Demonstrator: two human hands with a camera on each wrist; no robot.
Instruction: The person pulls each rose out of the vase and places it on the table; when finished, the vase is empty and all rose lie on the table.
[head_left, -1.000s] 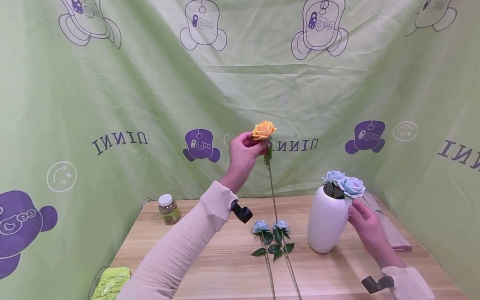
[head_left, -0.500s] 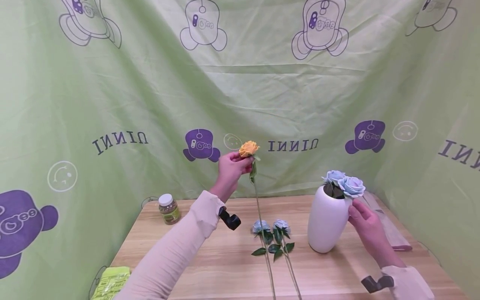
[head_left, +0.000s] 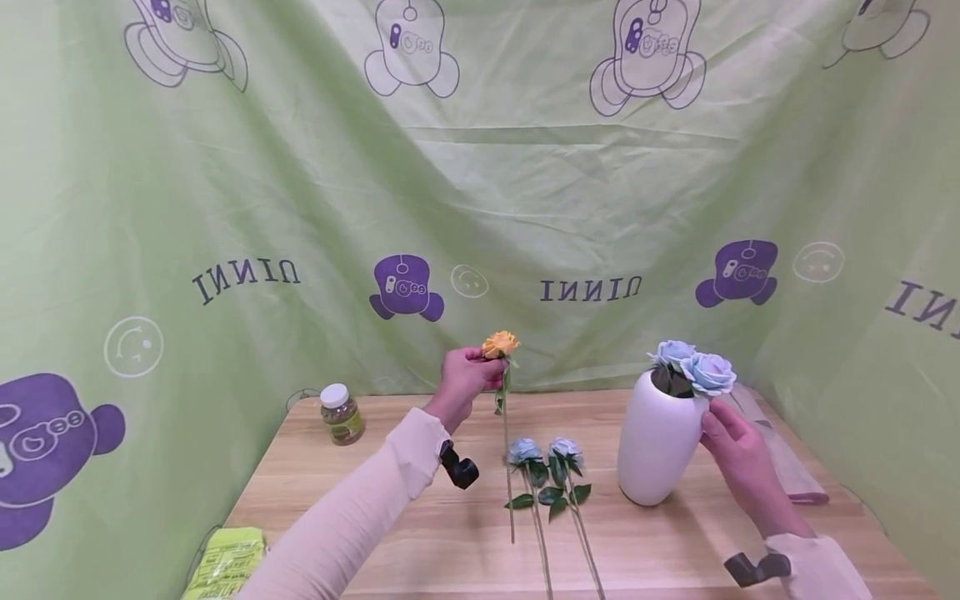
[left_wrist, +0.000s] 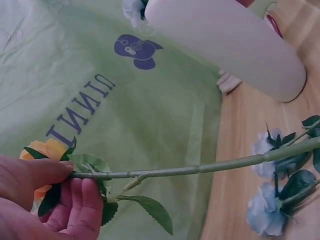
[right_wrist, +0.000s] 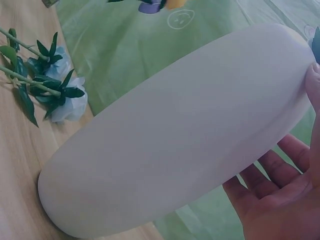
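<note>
In the head view, my left hand (head_left: 463,385) pinches a yellow-orange rose (head_left: 500,344) just beneath its bloom. The rose hangs nearly upright, its long stem (left_wrist: 200,169) running away from thumb and fingers in the left wrist view. At the right, a white vase (head_left: 658,442) stands slightly tilted on the table, with two light-blue roses (head_left: 708,372) in its mouth. My right hand (head_left: 738,454) holds it near the rim; the right wrist view has the thumb on the vase's side (right_wrist: 175,135) and the fingers around its far side, partly hidden.
Two more blue roses (head_left: 524,451) lie on the wooden table (head_left: 420,525) between the hands. A white-lidded jar (head_left: 342,417) stands back left, a yellow-green packet (head_left: 225,562) lies front left, and a folded cloth (head_left: 787,467) lies behind the right hand. Green fabric (head_left: 525,192) encloses the table.
My left hand has come down and somewhat to the left, lowering the yellow-orange rose from well above the table. The right hand and vase keep their place; the head view has shifted slightly.
</note>
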